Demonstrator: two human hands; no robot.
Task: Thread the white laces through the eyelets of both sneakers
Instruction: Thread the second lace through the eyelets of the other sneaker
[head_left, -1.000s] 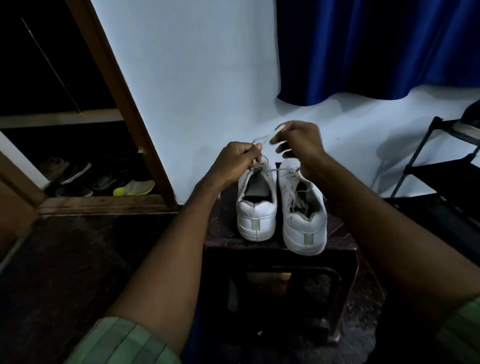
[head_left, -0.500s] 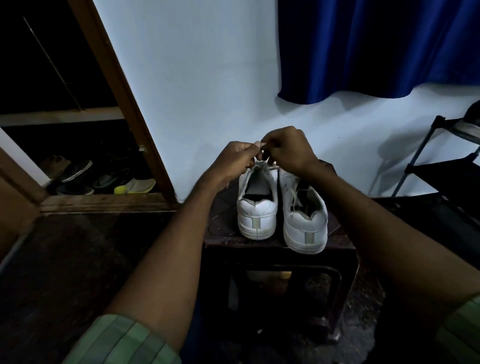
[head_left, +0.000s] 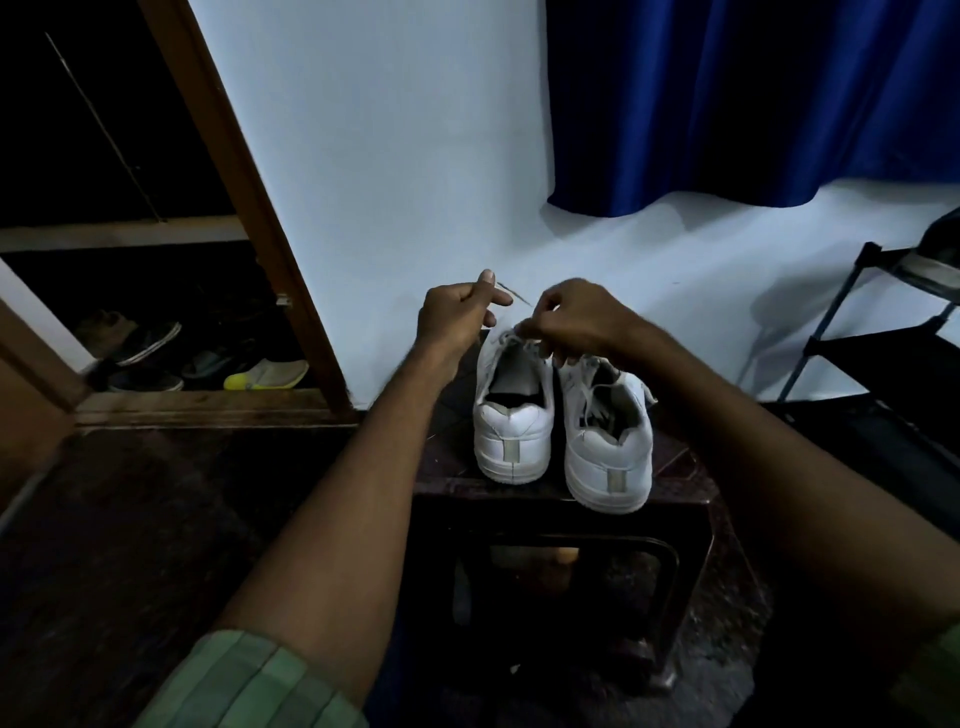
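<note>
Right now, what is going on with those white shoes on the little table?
A person is lacing a pair of white sneakers that stand side by side, heels toward the camera, on a small dark table. The left hand pinches a thin white lace and holds it up, while the right hand pinches at the top of the left white sneaker. The right white sneaker shows loose lacing.

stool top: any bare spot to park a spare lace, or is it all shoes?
Bare strip on the stool left of the left sneaker, under the left hand's forearm. A smaller patch lies right of the right sneaker, toward the rack. The middle and front edge are crowded; the right hand works over the sneakers' far ends.
</note>
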